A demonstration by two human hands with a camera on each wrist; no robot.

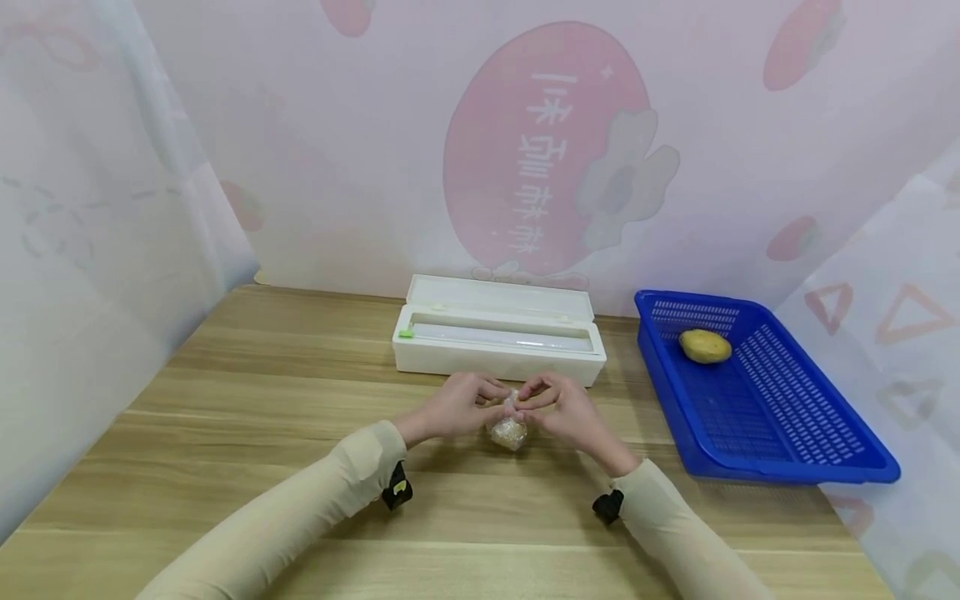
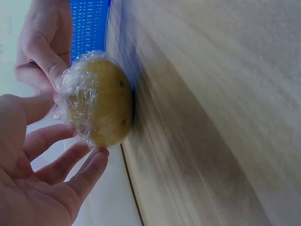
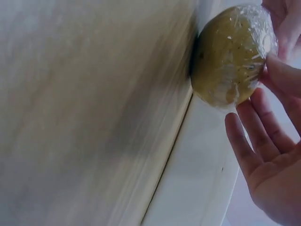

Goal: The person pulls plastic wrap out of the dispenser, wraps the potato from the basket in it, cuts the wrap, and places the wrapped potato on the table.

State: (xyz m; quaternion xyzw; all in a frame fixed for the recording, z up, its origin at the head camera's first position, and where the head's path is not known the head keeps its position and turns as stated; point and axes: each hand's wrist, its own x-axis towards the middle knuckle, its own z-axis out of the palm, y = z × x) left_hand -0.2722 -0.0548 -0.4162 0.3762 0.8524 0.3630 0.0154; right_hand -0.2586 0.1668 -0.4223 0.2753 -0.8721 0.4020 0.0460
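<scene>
A yellow potato (image 2: 110,103) with dark specks stands on the table, covered in crinkled clear plastic wrap (image 2: 80,92). The wrap is gathered at the top, where my left hand (image 1: 463,406) pinches it between thumb and finger. From the other side my right hand (image 1: 564,412) pinches the same gathered wrap, and the fingertips of both hands nearly meet. In the left wrist view, lower fingers of the left hand (image 2: 47,188) reach the potato's side. The right hand's other fingers (image 3: 254,132) spread beside the potato in the right wrist view.
Just behind the hands stands a white plastic wrap dispenser (image 1: 498,360), its lid (image 1: 498,295) raised, a roll inside and a green slider (image 1: 406,333) at its left end. To the right, a blue basket (image 1: 678,417) holds another potato (image 1: 705,346). A printed curtain hangs behind the wooden table (image 1: 285,400).
</scene>
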